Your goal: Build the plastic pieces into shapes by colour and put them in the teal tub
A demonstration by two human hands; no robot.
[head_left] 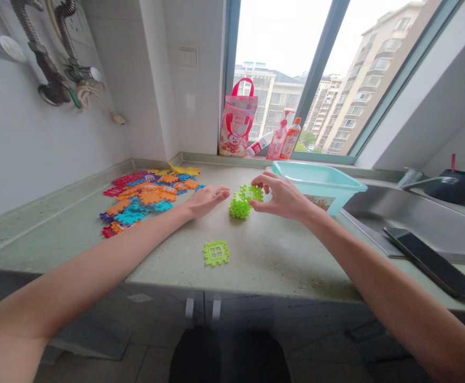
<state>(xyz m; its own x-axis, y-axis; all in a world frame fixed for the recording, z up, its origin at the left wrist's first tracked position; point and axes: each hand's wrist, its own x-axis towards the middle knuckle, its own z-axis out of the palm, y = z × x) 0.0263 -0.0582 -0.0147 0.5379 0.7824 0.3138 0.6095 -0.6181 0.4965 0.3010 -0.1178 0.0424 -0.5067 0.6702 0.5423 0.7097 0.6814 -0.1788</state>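
My right hand (278,196) pinches a lime-green interlocking plastic tile (255,192) between thumb and fingers. The tile is just above and beside a small stack of lime-green tiles (239,209); I cannot tell whether they touch. To the left of that stack, my left hand (209,201) is stretched out low over the counter, its fingers extended and nothing seen in it. A single green tile with a window-lattice centre (216,253) lies flat nearer the front edge. Left of my left hand spreads a heap of orange, blue, red, yellow and purple tiles (148,194).
A turquoise plastic bin (316,178) stands behind my right hand. Right of it is a steel sink (416,213), with a phone (436,260) across its front rim. A pink bag (238,127) and bottles (284,139) line the windowsill. Pipes (52,69) hang on the left wall.
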